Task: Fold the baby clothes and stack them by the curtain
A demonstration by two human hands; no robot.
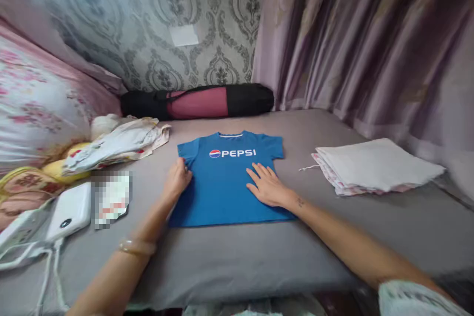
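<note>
A blue short-sleeved T-shirt (pixel 218 187) with a white PEPSI print lies spread flat, front up, its collar toward the wall. At its left edge, just below the sleeve, my left hand (pixel 178 177) is closed with the fingers curled at the fabric; the fingertips are partly hidden. My right hand (pixel 267 185) rests palm down on the right side of the shirt under the print, fingers spread out and holding nothing.
A grey sheet (pixel 237 256) covers the bed. Folded white cloth (pixel 374 165) lies right. At left are a white power bank (pixel 70 210) with cables, a blurred-out item (pixel 112 201) and crumpled clothing (pixel 118 145). A black-and-red long bag (pixel 198 102) lies along the wall.
</note>
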